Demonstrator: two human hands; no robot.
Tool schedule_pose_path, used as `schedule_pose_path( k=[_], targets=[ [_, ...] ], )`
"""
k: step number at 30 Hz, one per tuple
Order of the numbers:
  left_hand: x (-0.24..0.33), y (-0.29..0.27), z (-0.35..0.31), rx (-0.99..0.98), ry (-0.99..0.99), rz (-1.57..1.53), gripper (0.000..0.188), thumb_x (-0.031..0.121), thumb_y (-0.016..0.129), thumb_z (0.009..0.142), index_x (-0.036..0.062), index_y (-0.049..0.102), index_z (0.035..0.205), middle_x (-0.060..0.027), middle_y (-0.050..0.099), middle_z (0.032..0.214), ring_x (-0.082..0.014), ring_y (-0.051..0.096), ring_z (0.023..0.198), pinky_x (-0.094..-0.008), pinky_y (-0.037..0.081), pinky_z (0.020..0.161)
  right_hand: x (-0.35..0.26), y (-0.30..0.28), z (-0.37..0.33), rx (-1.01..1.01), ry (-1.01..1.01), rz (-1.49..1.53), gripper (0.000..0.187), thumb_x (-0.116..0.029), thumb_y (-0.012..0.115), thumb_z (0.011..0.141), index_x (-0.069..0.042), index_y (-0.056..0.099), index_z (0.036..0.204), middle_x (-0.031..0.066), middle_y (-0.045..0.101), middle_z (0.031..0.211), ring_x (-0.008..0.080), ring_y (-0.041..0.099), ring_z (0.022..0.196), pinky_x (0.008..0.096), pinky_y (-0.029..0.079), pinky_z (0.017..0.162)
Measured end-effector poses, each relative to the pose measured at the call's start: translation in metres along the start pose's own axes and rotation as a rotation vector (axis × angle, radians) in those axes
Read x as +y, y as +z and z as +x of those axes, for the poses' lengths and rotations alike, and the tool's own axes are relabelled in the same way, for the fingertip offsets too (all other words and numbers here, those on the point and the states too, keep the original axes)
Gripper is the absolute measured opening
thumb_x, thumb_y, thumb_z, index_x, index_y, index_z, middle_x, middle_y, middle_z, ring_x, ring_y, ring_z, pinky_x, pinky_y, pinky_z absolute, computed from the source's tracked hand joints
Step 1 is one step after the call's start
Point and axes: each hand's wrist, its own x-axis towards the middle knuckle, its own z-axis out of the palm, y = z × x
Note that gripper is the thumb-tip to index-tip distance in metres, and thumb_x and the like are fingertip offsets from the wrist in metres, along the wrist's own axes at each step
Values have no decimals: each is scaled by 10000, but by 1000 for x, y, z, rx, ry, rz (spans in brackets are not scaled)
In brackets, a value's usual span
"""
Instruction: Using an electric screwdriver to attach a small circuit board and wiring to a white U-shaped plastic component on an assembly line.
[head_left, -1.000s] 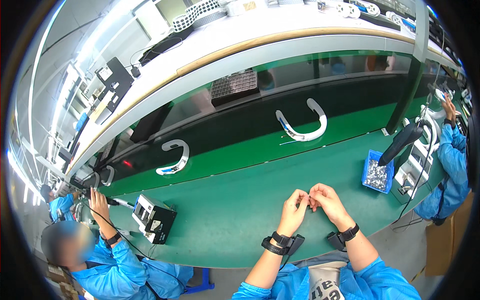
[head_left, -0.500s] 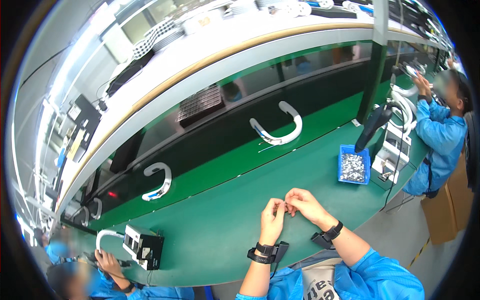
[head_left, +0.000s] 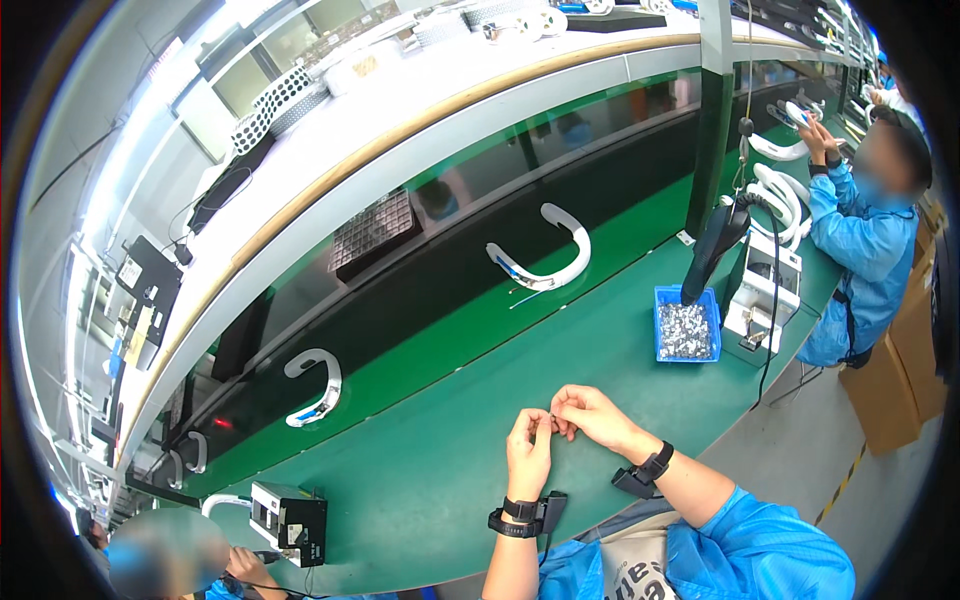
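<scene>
My left hand (head_left: 530, 452) and my right hand (head_left: 594, 414) meet over the green tabletop (head_left: 440, 480), their fingertips almost touching. Both pinch thumb against fingers. Whatever lies between the fingertips is too small or too covered to make out. To the right of my hands, a blue plastic bin (head_left: 690, 359) holds many small shiny metal pieces (head_left: 684, 330). Above that bin hangs a black power screwdriver (head_left: 712, 252), which neither hand touches.
Beyond the table, a conveyor belt (head_left: 440, 340) carries white U-shaped parts (head_left: 583, 250), another (head_left: 334, 375) farther left. A white boxy device (head_left: 768, 280) stands right of the bin; a black-and-white one (head_left: 303, 522) stands at left. Co-workers (head_left: 868, 240) sit on both sides. A post (head_left: 708, 150) rises behind.
The view has shifted slightly. My hands stay pinched together in nearly the same pose. At lower left, the co-worker's hand has left the white curved part and moved lower.
</scene>
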Motion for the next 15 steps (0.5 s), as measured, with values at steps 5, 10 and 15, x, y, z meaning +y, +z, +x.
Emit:
schedule_pose_path(
  k=[5, 10, 15],
  targets=[
    [2, -9, -6, 11, 12, -46, 146, 144, 533, 1093, 13, 593, 1066, -43, 654, 908, -118, 624, 861, -278, 519, 818, 0, 12, -1, 1, 6, -1, 121, -144, 580, 1014, -31, 625, 1011, 22, 631, 820, 111, 614, 734, 270, 524, 641],
    [11, -13, -5, 115, 0, -201, 166, 166, 503, 1104, 33, 557, 1187, -38, 640, 887, -118, 606, 846, -284, 509, 822, -11, 8, -8, 51, 22, 148, 132, -180, 598, 1024, -56, 637, 1004, 17, 643, 806, 121, 638, 725, 262, 516, 632],
    [9, -18, -7, 94, 11, -169, 173, 155, 499, 1101, 42, 566, 1214, -34, 639, 878, -117, 601, 834, -284, 502, 810, -45, 2, -31, 87, -24, 114, 138, -197, 611, 1021, -63, 634, 996, 13, 647, 794, 117, 638, 707, 248, 500, 620]
  ],
)
